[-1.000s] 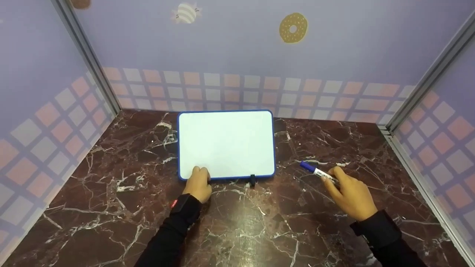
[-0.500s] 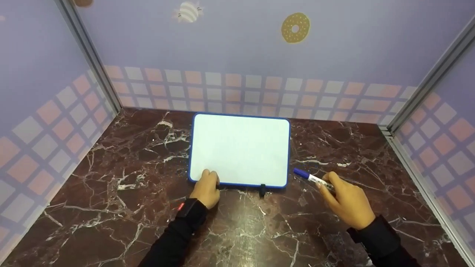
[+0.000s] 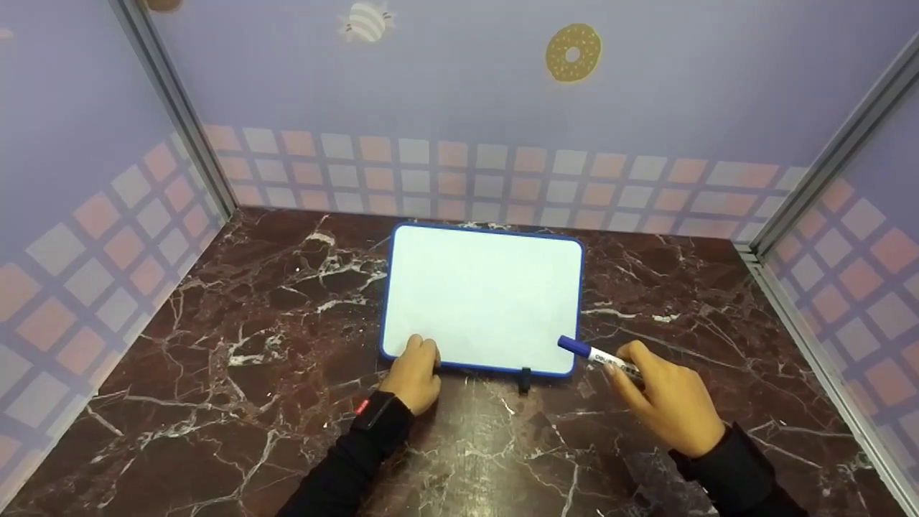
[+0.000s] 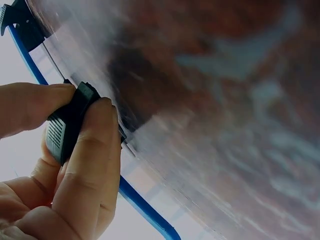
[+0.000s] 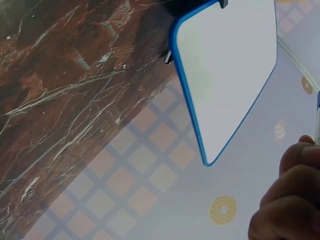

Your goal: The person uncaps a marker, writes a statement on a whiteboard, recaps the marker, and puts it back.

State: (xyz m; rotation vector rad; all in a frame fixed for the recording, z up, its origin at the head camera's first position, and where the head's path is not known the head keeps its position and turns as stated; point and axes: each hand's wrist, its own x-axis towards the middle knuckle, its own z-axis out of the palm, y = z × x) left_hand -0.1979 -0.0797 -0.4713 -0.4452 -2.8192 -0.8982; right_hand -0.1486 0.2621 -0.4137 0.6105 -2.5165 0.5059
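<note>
A small whiteboard (image 3: 484, 298) with a blue frame leans upright on the table, its face blank. At its lower left corner my left hand (image 3: 414, 377) pinches a black plastic foot (image 4: 75, 122) between thumb and fingers, as the left wrist view shows. A second black foot (image 3: 525, 380) sits on the lower edge, further right. My right hand (image 3: 675, 402) holds a capped marker (image 3: 604, 357), white with a blue cap, beside the board's lower right corner. From the head view, the cap overlaps the board's edge; whether it touches is unclear. The marker's rear end is hidden in the hand.
The dark red marble-patterned table (image 3: 287, 316) lies under both arms. Behind it rises a lilac back wall (image 3: 459, 93) with a checked band and printed sweets. Side panels close off left and right, joined by metal corner posts (image 3: 179, 108).
The whiteboard has slid rightward and slightly nearer, turning a little clockwise, with my left hand on it. My right hand has moved the marker left and nearer, so its cap now overlaps the board.
</note>
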